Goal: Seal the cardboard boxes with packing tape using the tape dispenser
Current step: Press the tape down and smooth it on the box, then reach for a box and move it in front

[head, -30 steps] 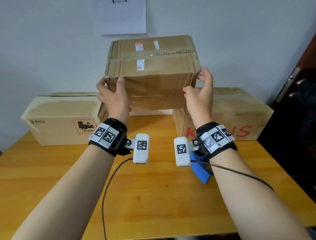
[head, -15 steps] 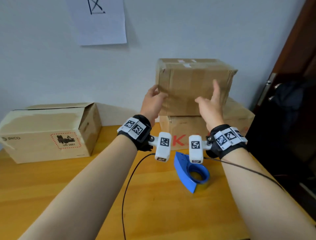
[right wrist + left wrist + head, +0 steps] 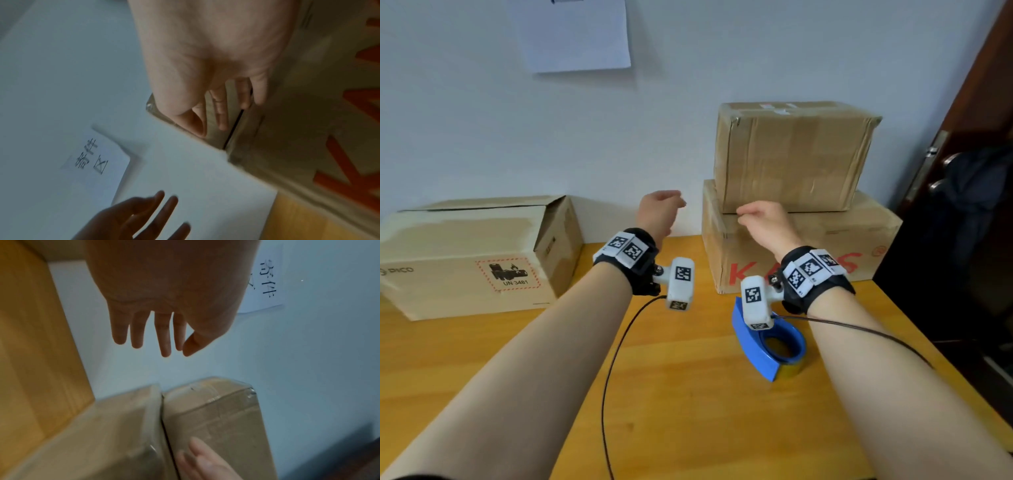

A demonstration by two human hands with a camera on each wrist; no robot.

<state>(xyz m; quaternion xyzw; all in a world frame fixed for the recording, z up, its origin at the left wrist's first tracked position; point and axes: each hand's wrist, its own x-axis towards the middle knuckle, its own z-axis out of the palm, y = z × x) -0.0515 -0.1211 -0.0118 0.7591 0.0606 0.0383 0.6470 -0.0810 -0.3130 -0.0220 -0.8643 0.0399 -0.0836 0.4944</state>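
Cardboard top box sits stacked & free of both empty hands, left hand w/ fingers spread, right hand loosely curled; next, reach left for open box, then grab dispenser under right wrist.

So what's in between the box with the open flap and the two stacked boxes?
In the head view, the left hand hovers between the open-flap box and the stacked boxes. Below it lies bare wooden table.

head view: was bright and evenly lit, soft shadows under the brown cardboard boxes, straight lines bowed near the edges
left wrist view: was dim, the left hand looked dark against the pale wall
right wrist view: was dim too, motion blur smeared the red-lettered cardboard box
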